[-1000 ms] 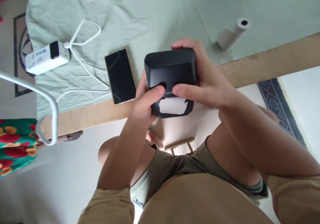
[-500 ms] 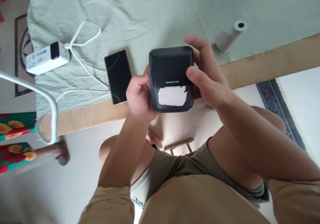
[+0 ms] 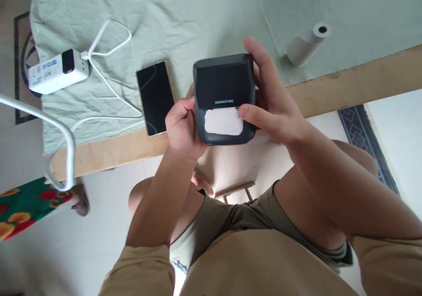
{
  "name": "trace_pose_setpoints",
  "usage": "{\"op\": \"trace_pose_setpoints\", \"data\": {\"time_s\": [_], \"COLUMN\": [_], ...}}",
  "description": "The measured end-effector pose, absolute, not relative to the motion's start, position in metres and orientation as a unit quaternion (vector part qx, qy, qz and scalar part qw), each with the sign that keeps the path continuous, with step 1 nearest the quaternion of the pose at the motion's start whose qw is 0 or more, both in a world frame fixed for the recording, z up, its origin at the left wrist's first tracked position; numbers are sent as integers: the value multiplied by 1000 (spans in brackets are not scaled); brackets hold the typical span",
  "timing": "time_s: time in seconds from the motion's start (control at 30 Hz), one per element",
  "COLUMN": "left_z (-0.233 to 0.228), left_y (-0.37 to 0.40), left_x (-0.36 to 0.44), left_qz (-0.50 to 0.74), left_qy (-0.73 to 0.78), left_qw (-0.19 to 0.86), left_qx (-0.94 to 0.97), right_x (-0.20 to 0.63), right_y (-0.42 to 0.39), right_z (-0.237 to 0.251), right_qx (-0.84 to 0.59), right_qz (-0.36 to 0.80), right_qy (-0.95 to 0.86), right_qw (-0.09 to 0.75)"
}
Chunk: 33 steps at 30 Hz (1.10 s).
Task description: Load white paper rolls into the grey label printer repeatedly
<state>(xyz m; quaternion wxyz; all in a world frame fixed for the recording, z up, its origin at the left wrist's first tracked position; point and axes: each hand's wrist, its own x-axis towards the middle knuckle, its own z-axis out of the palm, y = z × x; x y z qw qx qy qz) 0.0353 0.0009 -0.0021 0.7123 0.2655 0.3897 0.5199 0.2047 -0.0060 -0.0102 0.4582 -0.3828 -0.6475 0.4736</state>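
A black label printer (image 3: 224,78) marked NIIMBOT is held up over the table's front edge. On its lower front is a torn-edged white paper patch (image 3: 223,122). My left hand (image 3: 182,126) grips the printer's left side, thumb along the edge and the other fingers mostly hidden. My right hand (image 3: 275,100) wraps the right side; its thumb tip touches the front by the white patch's upper right corner, and its index finger reaches up past the top corner. Left of the printer a phone (image 3: 155,98) with a dark screen lies flat.
A white paper roll (image 3: 308,45) stands at the right on the green cloth (image 3: 211,19). At the left lies a white power bank (image 3: 57,71) with a white cable (image 3: 108,82). Another person's patterned clothing (image 3: 29,206) and shoe show at lower left. A wooden stool (image 3: 235,190) is below.
My right thumb has slid down from the printer's upper cover to the corner of the white patch. The printer has tilted slightly. The other person's clothing at lower left has shifted.
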Motion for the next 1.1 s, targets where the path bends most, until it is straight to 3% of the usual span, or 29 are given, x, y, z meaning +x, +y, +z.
{"op": "trace_pose_setpoints", "data": {"time_s": [0.37, 0.57, 0.7, 0.77, 0.87, 1.0, 1.1], "left_z": [1, 5, 4, 4, 3, 2, 3], "left_y": [-1, -4, -2, -2, -1, -2, -3], "left_x": [39, 43, 43, 42, 41, 39, 39], "left_qz": [539, 499, 497, 497, 494, 491, 480], "left_qy": [351, 339, 318, 315, 311, 293, 299], "left_qw": [717, 735, 754, 756, 759, 763, 764], "left_qx": [269, 310, 290, 287, 287, 303, 311], "right_x": [202, 189, 183, 187, 195, 199, 198], "right_y": [-7, -4, 6, 9, 13, 19, 20], "right_z": [-8, 23, 38, 42, 46, 49, 51], "right_qx": [-408, -479, -462, -500, -539, -588, -613], "right_qz": [473, 305, 266, 214, 127, 129, 170], "right_qy": [-619, -566, -549, -618, -739, -780, -761], "right_qw": [476, 597, 644, 569, 383, 170, 127]}}
